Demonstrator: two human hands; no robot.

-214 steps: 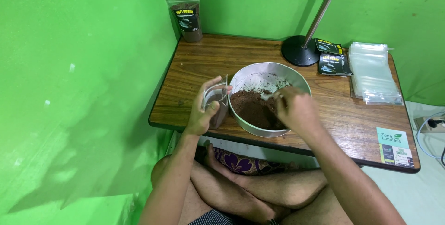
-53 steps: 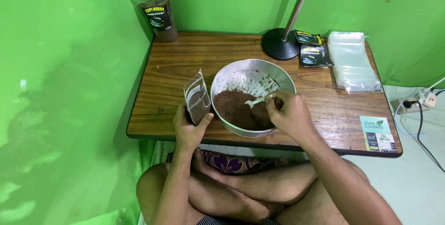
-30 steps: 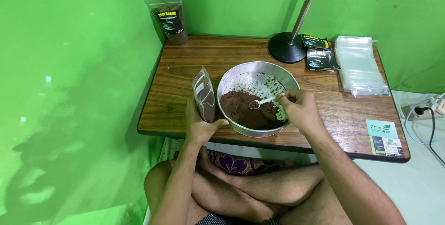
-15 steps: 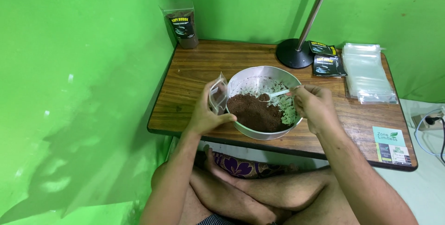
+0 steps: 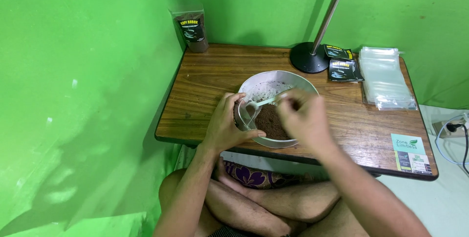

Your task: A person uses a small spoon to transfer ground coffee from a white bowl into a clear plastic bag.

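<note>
A white bowl (image 5: 271,82) of dark brown powder (image 5: 271,121) stands near the front edge of a small wooden table (image 5: 215,78). My left hand (image 5: 225,128) holds a small clear plastic pouch (image 5: 243,114) open at the bowl's left rim. My right hand (image 5: 303,118) grips a white spoon (image 5: 264,103) whose tip points into the pouch mouth. The right hand is blurred and covers the bowl's right side.
A filled brown pouch (image 5: 191,29) stands at the table's back left corner. A lamp base and pole (image 5: 308,57), two dark sachets (image 5: 343,63), a stack of clear bags (image 5: 385,77) and a printed card (image 5: 411,154) occupy the right. Green walls close in; my crossed legs sit below.
My right hand has swung the spoon from the bowl's right side over to the pouch in my left hand. The pouch has tipped toward the bowl.
</note>
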